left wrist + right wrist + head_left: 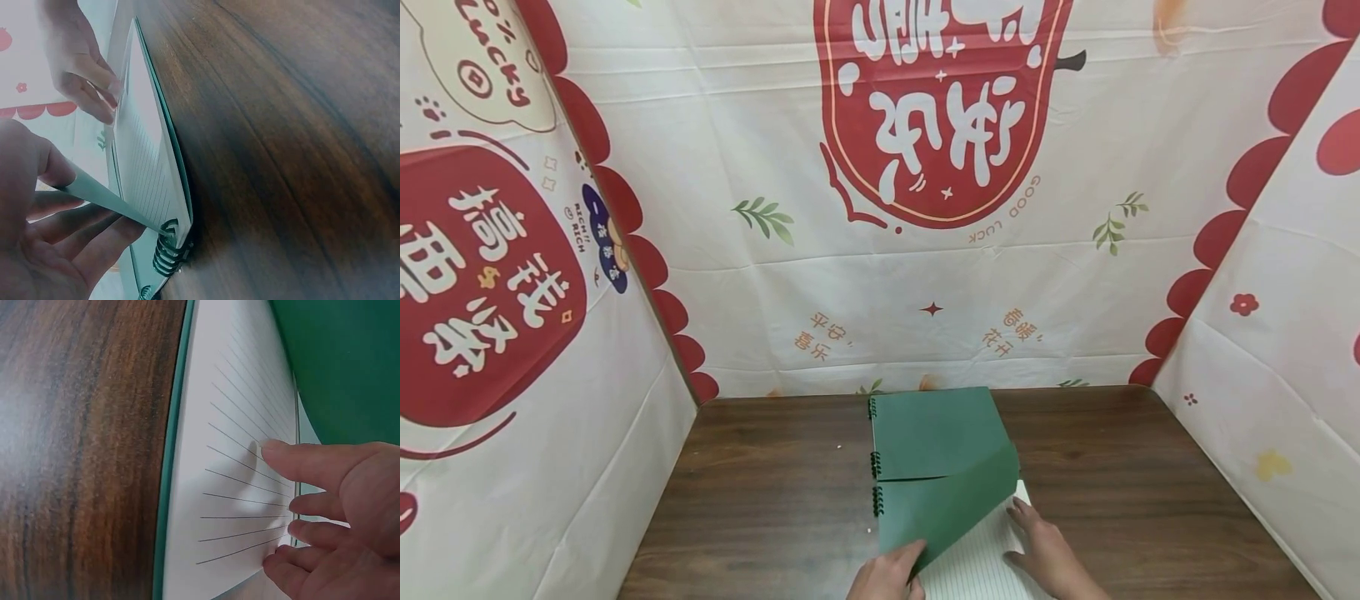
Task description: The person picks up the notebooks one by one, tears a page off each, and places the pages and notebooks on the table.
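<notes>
A spiral notebook with a green cover (943,504) lies on the table, its cover part-way lifted off white lined paper (981,562). My left hand (887,577) pinches the cover near its front edge, thumb on one face and fingers on the other, as the left wrist view shows. Green coils (167,255) bind the notebook along its left side. At the right edge of the pages is my right hand (1048,552), thumb over the lined sheet and fingers loosely bent along the edge. The lifted cover curls up and hides part of the page.
A second green notebook (936,429) lies closed just behind, partly overlapped by the raised cover. Dark wood tabletop (767,500) stretches to both sides. Printed white cloth (715,325) walls the table at the back, left and right.
</notes>
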Demonstrator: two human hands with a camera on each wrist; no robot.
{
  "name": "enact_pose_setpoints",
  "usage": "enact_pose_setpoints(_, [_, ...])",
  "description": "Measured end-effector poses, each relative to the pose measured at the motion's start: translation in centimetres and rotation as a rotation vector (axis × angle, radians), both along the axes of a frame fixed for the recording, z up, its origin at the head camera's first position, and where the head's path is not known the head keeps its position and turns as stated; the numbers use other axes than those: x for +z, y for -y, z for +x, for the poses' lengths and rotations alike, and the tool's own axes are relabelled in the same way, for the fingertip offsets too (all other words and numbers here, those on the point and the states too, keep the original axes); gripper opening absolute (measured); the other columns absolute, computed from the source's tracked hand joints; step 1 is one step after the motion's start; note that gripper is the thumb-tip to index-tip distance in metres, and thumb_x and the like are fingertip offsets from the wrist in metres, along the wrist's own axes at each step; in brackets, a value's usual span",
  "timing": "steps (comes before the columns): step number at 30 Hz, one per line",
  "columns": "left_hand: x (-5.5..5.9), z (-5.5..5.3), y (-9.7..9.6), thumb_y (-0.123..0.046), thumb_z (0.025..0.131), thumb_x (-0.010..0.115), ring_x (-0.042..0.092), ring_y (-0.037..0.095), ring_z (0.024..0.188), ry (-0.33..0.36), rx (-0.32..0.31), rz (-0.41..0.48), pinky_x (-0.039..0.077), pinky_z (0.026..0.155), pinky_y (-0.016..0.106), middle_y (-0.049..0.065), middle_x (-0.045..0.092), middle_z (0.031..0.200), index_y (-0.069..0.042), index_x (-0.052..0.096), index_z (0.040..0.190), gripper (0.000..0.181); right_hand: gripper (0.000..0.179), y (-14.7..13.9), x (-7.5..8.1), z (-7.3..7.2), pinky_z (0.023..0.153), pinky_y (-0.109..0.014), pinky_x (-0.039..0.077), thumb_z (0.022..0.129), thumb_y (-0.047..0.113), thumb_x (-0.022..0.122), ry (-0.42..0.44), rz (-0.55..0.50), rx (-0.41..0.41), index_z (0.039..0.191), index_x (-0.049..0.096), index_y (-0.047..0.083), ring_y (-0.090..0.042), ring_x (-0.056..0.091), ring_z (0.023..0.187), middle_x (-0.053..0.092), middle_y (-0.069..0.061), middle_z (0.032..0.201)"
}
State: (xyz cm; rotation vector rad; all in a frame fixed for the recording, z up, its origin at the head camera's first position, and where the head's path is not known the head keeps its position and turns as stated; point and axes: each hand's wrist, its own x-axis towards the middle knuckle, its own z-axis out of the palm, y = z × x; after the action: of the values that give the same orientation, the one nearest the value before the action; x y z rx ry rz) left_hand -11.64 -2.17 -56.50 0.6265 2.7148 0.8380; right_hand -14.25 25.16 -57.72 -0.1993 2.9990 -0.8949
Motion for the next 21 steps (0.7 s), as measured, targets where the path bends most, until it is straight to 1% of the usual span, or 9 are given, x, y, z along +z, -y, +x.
enact_pose_setpoints(3, [-0.01, 0.05, 0.03, -0.018, 0.090, 0.057, 0.067, 0.017, 0.092, -0.009, 0.003, 0.003, 0.052, 0.071, 0.023, 0.005, 0.067, 0.117, -0.013, 0.060, 0.128, 0.038, 0.068, 0.01, -0.20, 0.07, 0.096, -0.055, 0.047, 0.066, 0.008, 0.085, 0.006, 0.022, 0.002, 0.124, 0.057, -0.012, -0.046, 0.058, 0.115, 0.052, -0.029, 0.135])
enact_pose_setpoints(7, [0.08, 0.00, 0.05, -0.020, 0.092, 0.057, 0.065, 0.018, 0.090, 0.039, 0.023, 0.015, 0.053, 0.073, 0.026, 0.005, 0.066, 0.116, -0.014, 0.059, 0.128, 0.037, 0.063, 0.09, -0.33, 0.09, 0.096, -0.056, 0.047, 0.067, 0.009, 0.085, -0.009, 0.060, 0.023, 0.121, 0.060, -0.013, -0.048, 0.056, 0.117, 0.052, -0.029, 0.135])
enact_pose_setpoints(11, [0.36, -0.03, 0.05, -0.021, 0.094, 0.055, 0.064, 0.021, 0.093, 0.076, 0.044, 0.021, 0.054, 0.077, 0.032, 0.006, 0.065, 0.117, -0.014, 0.058, 0.129, 0.036, 0.059, 0.15, -0.34, 0.10, 0.098, -0.059, 0.044, 0.067, 0.009, 0.084, -0.024, 0.083, 0.041, 0.117, 0.062, -0.013, -0.052, 0.050, 0.122, 0.053, -0.031, 0.134])
enact_pose_setpoints(13, [0.49, 0.04, 0.13, -0.022, 0.095, 0.054, 0.064, 0.022, 0.095, 0.075, 0.046, 0.022, 0.054, 0.078, 0.033, 0.006, 0.065, 0.118, -0.014, 0.058, 0.129, 0.036, 0.058, 0.17, -0.27, 0.13, 0.099, -0.061, 0.042, 0.067, 0.009, 0.084, -0.024, 0.082, 0.045, 0.116, 0.063, -0.013, -0.055, 0.047, 0.125, 0.053, -0.032, 0.133])
enact_pose_setpoints(16, [0.59, 0.08, 0.23, -0.022, 0.095, 0.054, 0.064, 0.024, 0.096, 0.089, 0.061, 0.044, 0.054, 0.079, 0.035, 0.007, 0.065, 0.118, -0.013, 0.058, 0.130, 0.036, 0.057, 0.19, -0.13, 0.17, 0.100, -0.061, 0.041, 0.068, 0.009, 0.084, -0.010, 0.071, 0.048, 0.116, 0.064, -0.013, -0.055, 0.045, 0.126, 0.053, -0.033, 0.133])
enact_pose_setpoints(21, [0.31, 0.06, 0.49, -0.019, 0.092, 0.057, 0.065, 0.025, 0.094, 0.106, 0.100, 0.072, 0.055, 0.078, 0.035, 0.008, 0.066, 0.117, -0.012, 0.059, 0.129, 0.038, 0.057, 0.23, 0.03, 0.19, 0.102, -0.062, 0.038, 0.069, 0.009, 0.083, 0.025, 0.041, 0.037, 0.118, 0.063, -0.012, -0.054, 0.042, 0.129, 0.052, -0.032, 0.135])
